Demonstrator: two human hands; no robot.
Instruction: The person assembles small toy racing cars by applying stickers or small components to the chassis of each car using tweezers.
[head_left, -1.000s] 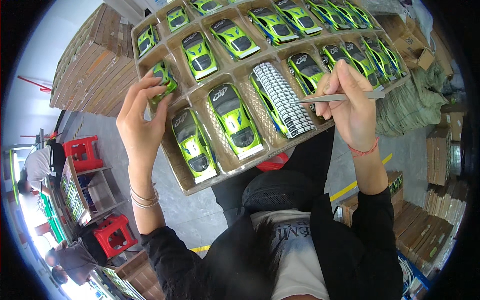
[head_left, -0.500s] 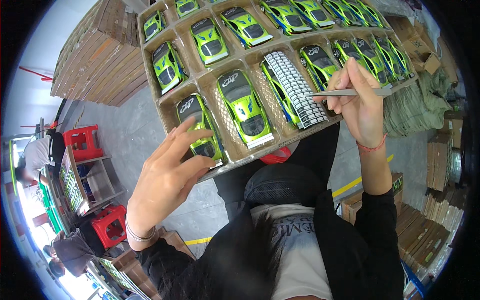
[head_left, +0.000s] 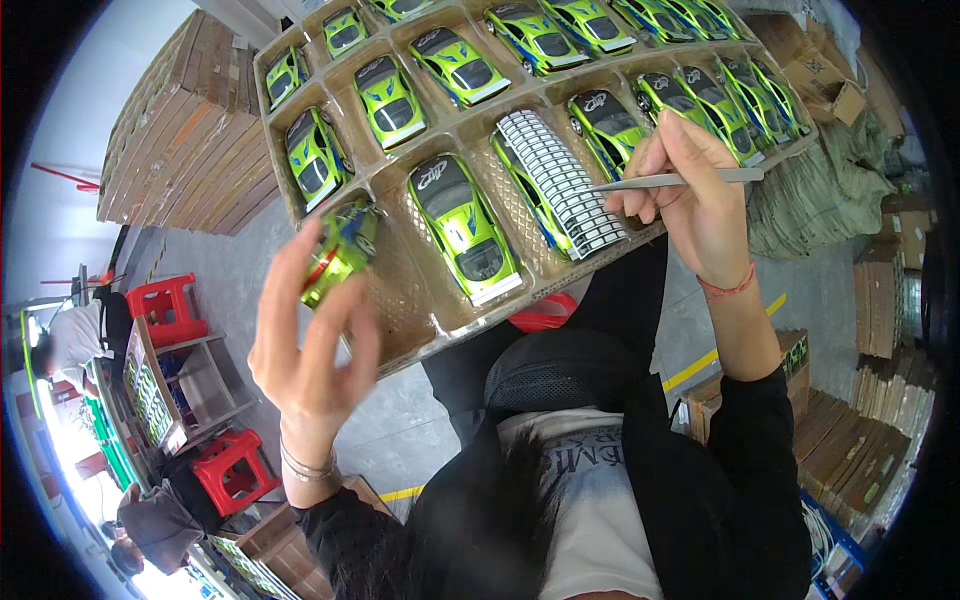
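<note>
My left hand point(head_left: 312, 365), partly blurred, grips a lime-green toy car point(head_left: 343, 248) by its ends and holds it tilted over the tray's near left corner. Below it is the bare compartment of the brown moulded tray point(head_left: 395, 300). In my right hand point(head_left: 705, 215), thumb and fingers pinch a pair of metal tweezers point(head_left: 660, 181), the tip pointing left. That tip is close to a curved white label sheet point(head_left: 560, 180) with rows of dark strips, lying over another car. Between the hands, a green car with a dark roof point(head_left: 460, 225) sits in its compartment.
More green cars point(head_left: 390, 100) fill the tray's farther compartments. Stacked cardboard point(head_left: 190, 120) stands at the far left, a green sack point(head_left: 830, 210) and cartons at the right. Red stools point(head_left: 235, 470) and two people at benches are on the left.
My left hand has lifted the car out of the near left compartment and tilted it. The tray has shifted slightly left in view, with my right hand and the tweezers.
</note>
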